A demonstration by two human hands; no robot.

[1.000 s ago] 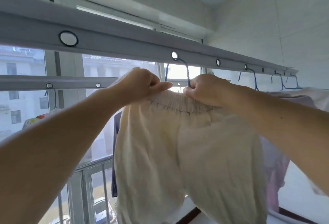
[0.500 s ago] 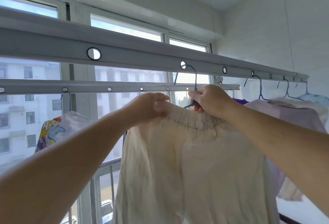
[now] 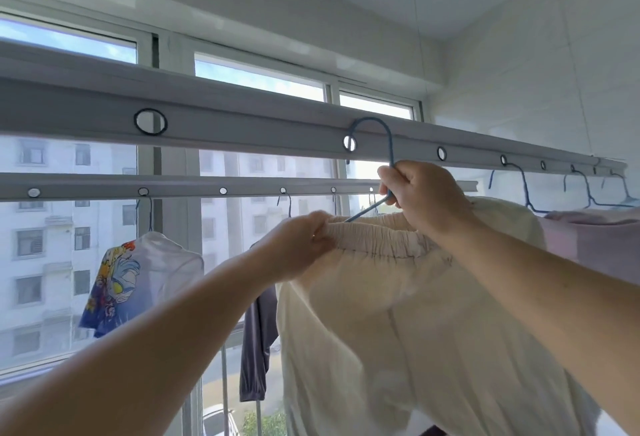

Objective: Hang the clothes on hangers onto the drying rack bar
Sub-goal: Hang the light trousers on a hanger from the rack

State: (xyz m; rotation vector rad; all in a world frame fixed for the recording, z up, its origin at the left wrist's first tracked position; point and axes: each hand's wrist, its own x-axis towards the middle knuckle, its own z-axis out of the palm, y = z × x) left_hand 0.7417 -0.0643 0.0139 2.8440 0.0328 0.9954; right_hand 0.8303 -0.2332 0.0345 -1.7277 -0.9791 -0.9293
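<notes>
Centre frame: right hand [image 3: 420,198] gripping blue hanger [image 3: 389,151] neck, hook at hole in near rack bar [image 3: 242,130]. Left hand [image 3: 299,245] pinching cream trousers [image 3: 398,314] at elastic waistband, lower centre.

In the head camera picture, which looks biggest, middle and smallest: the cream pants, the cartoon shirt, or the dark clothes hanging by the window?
1. cream pants, though nearest the camera
2. cartoon shirt
3. dark garment, partly hidden behind the pants, so this last ranking is unsure
</notes>
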